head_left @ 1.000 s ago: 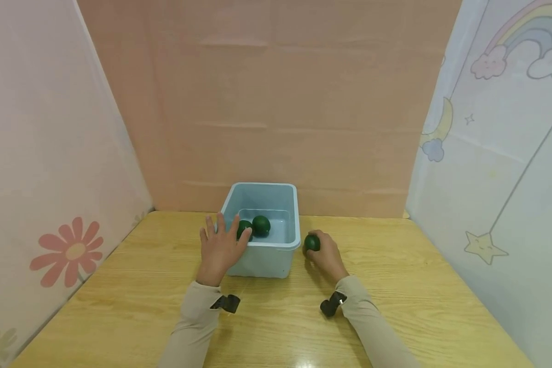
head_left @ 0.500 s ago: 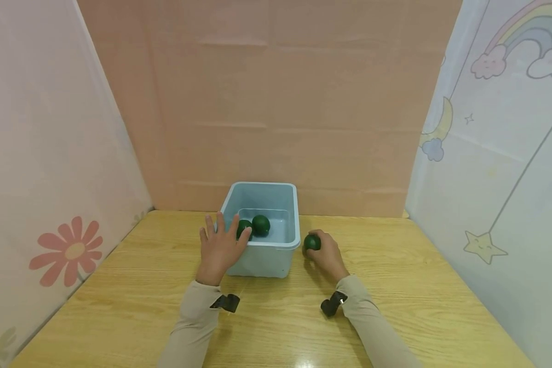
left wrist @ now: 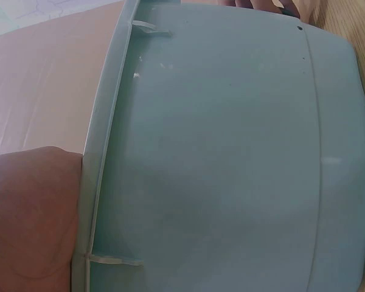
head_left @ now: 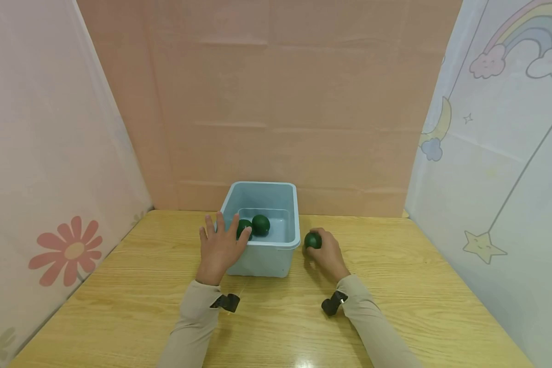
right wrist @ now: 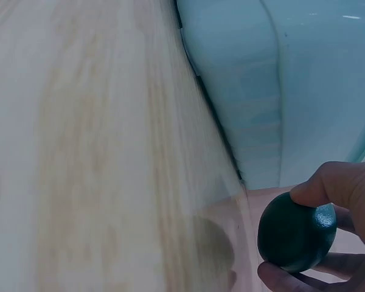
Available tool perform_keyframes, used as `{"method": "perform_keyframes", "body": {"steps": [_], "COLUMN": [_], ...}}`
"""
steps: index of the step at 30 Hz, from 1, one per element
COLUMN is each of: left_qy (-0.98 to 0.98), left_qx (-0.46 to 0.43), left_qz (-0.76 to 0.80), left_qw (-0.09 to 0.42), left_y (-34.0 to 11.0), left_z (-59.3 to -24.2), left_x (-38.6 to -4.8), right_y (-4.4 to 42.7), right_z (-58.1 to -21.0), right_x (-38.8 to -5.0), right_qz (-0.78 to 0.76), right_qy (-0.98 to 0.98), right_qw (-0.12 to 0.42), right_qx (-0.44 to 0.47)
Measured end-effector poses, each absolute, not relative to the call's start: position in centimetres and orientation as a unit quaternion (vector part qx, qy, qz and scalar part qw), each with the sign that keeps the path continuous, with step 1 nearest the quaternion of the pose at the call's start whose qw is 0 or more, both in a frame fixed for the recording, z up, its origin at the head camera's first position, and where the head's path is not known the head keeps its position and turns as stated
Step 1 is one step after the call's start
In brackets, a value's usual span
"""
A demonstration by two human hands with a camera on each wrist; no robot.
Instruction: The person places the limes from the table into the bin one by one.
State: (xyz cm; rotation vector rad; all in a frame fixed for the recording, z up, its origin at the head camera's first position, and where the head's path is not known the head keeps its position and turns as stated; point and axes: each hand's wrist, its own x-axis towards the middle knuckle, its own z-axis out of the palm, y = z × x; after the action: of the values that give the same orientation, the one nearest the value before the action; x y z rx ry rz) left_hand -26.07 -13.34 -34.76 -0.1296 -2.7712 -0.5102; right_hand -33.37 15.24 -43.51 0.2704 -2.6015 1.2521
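Observation:
A light blue plastic bin (head_left: 257, 260) stands in the middle of the table, with two dark green round fruits inside: one in plain sight (head_left: 260, 225), the other fruit (head_left: 244, 228) partly behind my left thumb. My left hand (head_left: 220, 250) lies with spread fingers at the bin's front left corner; in the left wrist view part of that hand (left wrist: 30, 225) meets the rim. To the right of the bin, my right hand (head_left: 327, 253) pinches a third glossy dark green fruit (right wrist: 295, 234) between thumb and fingers. Its shadow falls on the table beside it.
The wooden table (head_left: 129, 286) reaches back to a plain tan backdrop (head_left: 276, 102). Patterned fabric walls (head_left: 501, 168) rise along both sides. A small black camera (head_left: 333, 303) is strapped at each wrist.
My right hand and the fruit in it have shifted very slightly up and to the right. The left hand and the bin stay in place.

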Motion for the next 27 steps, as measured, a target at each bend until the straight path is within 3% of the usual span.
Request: {"method": "perform_keyframes", "body": {"steps": [27], "left_qy": [-0.970], "left_qx": [-0.047], "left_qz": [-0.181], "left_qw": [0.157], "left_y": [-13.2], "left_z": [-34.9], "left_x": [-26.2], "right_y": [14.9], "right_z": [-42.2], "right_x": [-33.2], "right_qz": [0.418], "right_qy": [-0.890], "right_qw": [0.152], "right_qx": [0.103]}}
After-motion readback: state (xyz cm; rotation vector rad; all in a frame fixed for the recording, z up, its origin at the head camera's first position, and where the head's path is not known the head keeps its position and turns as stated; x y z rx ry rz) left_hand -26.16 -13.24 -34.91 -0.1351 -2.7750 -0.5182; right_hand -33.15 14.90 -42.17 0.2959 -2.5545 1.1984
